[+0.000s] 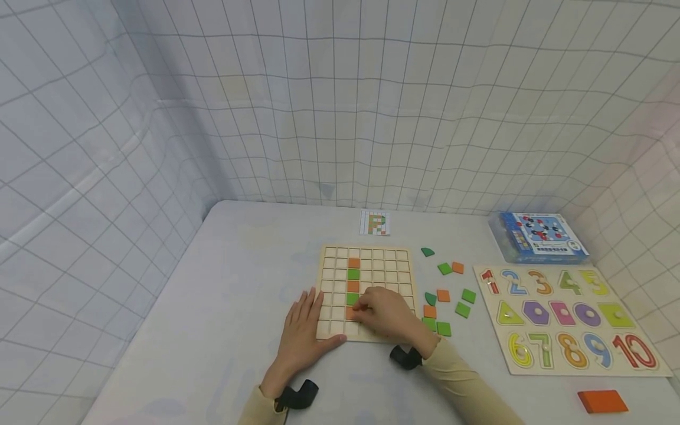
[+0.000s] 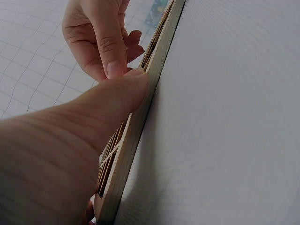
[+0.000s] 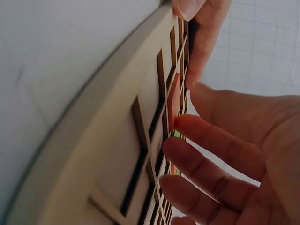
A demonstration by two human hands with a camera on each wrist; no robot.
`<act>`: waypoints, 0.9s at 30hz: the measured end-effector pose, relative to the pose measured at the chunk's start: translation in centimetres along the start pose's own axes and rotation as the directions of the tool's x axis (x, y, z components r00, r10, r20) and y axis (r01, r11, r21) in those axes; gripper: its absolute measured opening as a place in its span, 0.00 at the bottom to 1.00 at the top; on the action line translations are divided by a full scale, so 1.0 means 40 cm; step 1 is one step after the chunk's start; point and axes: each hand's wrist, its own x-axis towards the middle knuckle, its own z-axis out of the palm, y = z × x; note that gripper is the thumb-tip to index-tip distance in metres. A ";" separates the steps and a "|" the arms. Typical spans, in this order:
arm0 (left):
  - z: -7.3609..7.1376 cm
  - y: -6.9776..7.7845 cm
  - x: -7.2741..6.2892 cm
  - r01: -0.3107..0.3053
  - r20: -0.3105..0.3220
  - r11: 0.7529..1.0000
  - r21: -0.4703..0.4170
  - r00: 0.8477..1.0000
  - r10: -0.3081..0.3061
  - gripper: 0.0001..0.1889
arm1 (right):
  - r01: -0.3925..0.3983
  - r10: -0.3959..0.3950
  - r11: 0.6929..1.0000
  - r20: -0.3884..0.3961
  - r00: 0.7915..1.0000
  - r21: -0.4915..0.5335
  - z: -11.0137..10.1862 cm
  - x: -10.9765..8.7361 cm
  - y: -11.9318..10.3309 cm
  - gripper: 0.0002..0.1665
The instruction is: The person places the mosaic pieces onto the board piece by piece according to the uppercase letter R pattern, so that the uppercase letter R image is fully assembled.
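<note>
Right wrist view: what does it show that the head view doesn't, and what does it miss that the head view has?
Only the right wrist view shows the palm side of the right hand; the head view has mostly its back.

Only the head view shows the pattern card, loose square tiles, number puzzle board, molecule-model box and orange block.

Both share the wooden grid board, orange and green tiles on it, at least part of each hand, and the grid-lined curtain.

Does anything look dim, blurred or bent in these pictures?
Head view: brightest, the white curtain with dark grid lines softly lit; left wrist view: dimmer, with soft shadow along the pale wooden gridded board; right wrist view: also dim, the board's near rim looking soft and bowed.
</note>
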 end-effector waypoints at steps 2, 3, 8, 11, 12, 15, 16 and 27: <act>0.001 -0.001 0.000 0.000 0.000 1.000 0.001 1.000 0.000 0.53 | 0.008 -0.008 1.000 0.021 1.000 0.007 -0.003 -0.003 0.003 0.09; 0.002 -0.002 0.000 0.000 0.000 1.000 0.004 1.000 0.000 0.53 | 0.013 -0.013 1.000 0.027 1.000 0.008 -0.005 -0.004 0.005 0.09; 0.004 -0.005 0.001 0.000 -0.001 1.000 0.010 1.000 0.000 0.53 | 0.042 -0.043 0.999 0.042 0.998 0.029 -0.011 -0.009 0.011 0.11; 0.005 -0.005 0.001 0.001 0.002 1.000 0.009 1.000 -0.001 0.53 | 0.060 -0.062 0.997 0.036 0.997 0.057 -0.016 -0.009 0.021 0.11; 0.005 -0.005 0.002 0.002 0.003 1.000 0.009 1.000 -0.002 0.53 | 0.064 -0.066 0.996 0.029 0.997 0.069 -0.018 -0.009 0.027 0.11; 0.005 -0.004 0.001 0.000 0.001 1.000 0.006 1.000 0.000 0.53 | 0.055 -0.056 0.994 0.002 0.998 0.098 -0.032 -0.010 0.044 0.11; 0.006 -0.003 0.001 0.001 0.002 1.000 0.006 1.000 -0.001 0.53 | 0.047 -0.046 0.994 -0.013 0.999 0.101 -0.038 -0.011 0.051 0.11; 0.005 -0.001 0.003 -0.002 -0.013 1.000 0.007 1.000 0.002 0.53 | -0.070 0.096 0.992 -0.281 0.955 0.101 -0.103 -0.031 0.145 0.19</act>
